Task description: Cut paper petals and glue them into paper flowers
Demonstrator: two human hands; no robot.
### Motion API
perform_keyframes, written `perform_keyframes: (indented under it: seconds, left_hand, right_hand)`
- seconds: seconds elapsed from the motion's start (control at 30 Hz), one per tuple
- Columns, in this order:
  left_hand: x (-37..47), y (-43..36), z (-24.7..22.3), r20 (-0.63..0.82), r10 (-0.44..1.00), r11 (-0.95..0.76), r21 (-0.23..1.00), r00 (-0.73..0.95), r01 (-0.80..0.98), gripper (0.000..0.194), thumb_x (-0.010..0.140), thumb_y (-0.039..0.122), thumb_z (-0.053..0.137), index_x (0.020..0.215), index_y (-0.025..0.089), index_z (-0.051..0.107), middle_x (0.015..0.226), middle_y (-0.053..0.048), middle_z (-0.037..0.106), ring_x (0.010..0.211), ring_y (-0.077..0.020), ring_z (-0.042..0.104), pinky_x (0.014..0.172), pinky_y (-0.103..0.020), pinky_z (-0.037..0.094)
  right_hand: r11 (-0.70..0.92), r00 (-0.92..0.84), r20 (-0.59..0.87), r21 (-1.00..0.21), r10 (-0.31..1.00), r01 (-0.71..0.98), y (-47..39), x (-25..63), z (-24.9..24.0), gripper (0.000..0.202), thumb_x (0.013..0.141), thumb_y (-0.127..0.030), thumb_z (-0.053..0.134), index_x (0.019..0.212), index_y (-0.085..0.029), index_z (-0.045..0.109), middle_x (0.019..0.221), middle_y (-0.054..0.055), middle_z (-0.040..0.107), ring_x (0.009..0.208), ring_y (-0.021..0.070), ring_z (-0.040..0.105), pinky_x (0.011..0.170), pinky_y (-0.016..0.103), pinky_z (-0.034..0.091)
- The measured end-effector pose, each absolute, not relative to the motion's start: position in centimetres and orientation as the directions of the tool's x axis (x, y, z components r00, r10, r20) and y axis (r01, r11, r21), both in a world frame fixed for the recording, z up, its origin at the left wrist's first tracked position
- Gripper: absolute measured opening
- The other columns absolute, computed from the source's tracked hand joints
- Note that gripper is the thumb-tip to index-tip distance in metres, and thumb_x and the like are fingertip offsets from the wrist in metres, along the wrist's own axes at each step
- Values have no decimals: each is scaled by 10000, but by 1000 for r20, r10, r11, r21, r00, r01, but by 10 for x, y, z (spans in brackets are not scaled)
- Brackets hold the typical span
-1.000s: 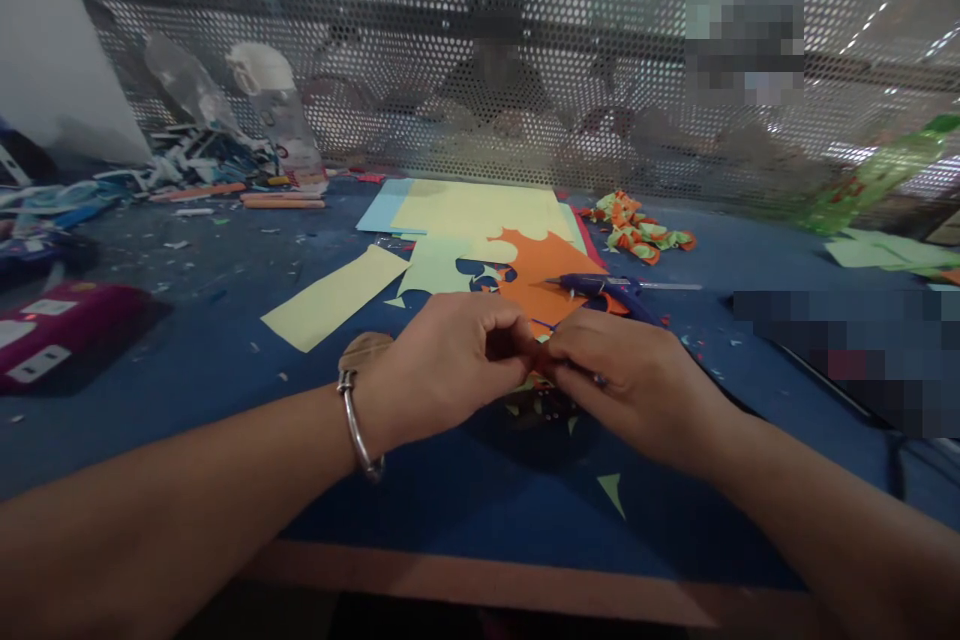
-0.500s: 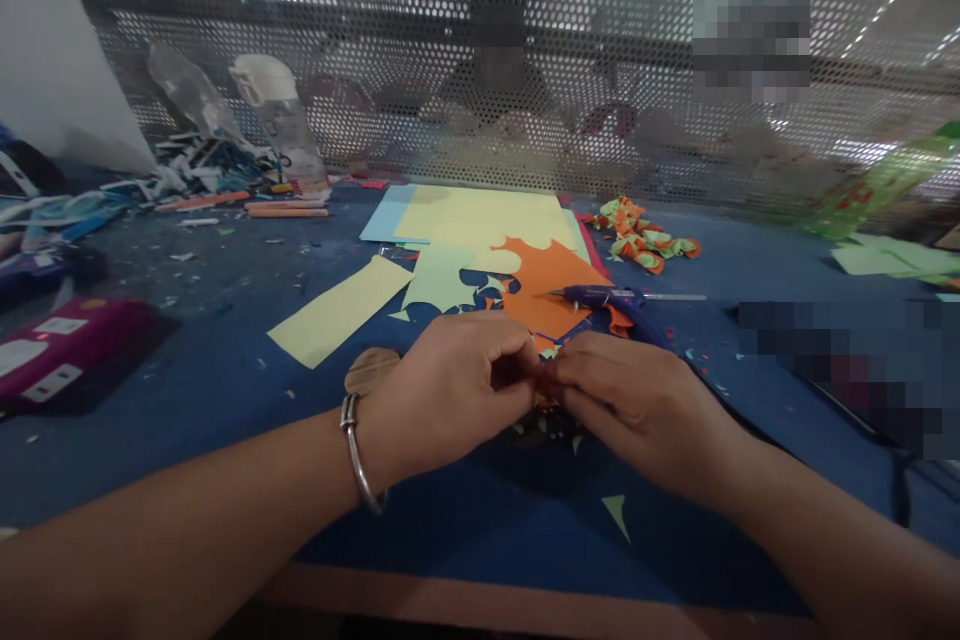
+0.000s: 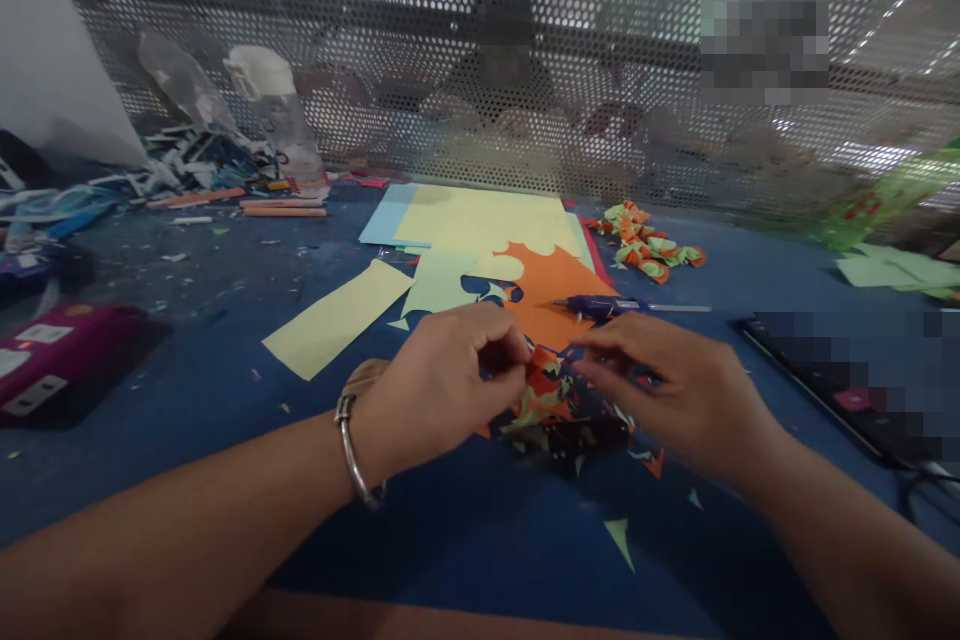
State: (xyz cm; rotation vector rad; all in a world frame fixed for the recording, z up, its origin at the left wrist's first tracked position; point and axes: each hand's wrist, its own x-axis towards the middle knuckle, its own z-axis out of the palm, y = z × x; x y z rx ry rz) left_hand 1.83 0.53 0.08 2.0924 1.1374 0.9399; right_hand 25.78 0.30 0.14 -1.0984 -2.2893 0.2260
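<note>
Right fingers (image 3: 611, 338) have drawn away, slightly parted, hold unclear; left fingers (image 3: 504, 392) pinch orange paper (image 3: 542, 358).

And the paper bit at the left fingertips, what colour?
Orange-red paper bit, best in head view.

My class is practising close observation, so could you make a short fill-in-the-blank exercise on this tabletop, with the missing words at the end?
1. The right hand shows no bracelet, while a silver bracelet circles the person's ____ wrist.
2. In this view, the tip of the dark blue tool overlaps a cut sheet coloured ____.
3. The bottle at the back left has a lid coloured ____.
4. The orange-and-green paper pieces lie to the ____ of the large yellow sheet.

Missing words: left; orange; white; right.
</note>
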Motion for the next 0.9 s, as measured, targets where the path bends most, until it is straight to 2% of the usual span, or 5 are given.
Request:
perform_keyframes:
  seconds: [0.1,0.27,0.37,0.63,0.9]
  left_hand:
    - [15,14,-1,292,896,-424,786,334,451,58,744,124,639,753,180,626,804,1,699,709,-122,633,642,-255,490]
    - [12,18,-2,270,912,-382,834,308,398,41,772,161,643,735,174,634,813,-17,701,723,-124,637,647,-254,513]
    - [13,17,1,302,905,-406,822,300,399,50,782,155,649,734,171,642,859,-30,718,768,-129,655,646,-241,519]
    - [15,19,0,312,903,-417,807,297,419,36,766,156,649,736,173,639,833,-28,731,711,-122,649,650,-255,534]
    - [13,20,1,300,907,-404,815,296,414,47,770,172,651,726,167,634,826,-36,724,698,-120,640,651,-257,527]
  right_hand:
    - [473,-332,380,-378,863,796,18,274,0,230,930,-338,655,1103,-197,712,908,50,719,702,176,656,633,311,517]
    - [359,-272,346,-217,898,908,36,294,-7,261,892,-429,676,1012,-197,687,983,85,695,902,265,653,805,408,504]
    - [308,-232,353,-176,906,935,40,300,-10,281,872,-466,679,956,-199,659,943,78,680,915,281,638,806,421,486]
    - [175,-115,310,-172,944,969,46,303,-13,443,811,-628,675,918,-206,594,916,72,654,784,241,611,690,358,437]
    - [82,-19,217,-287,976,954,52,305,-15,384,776,-556,704,904,-225,556,752,16,656,652,209,616,595,311,407]
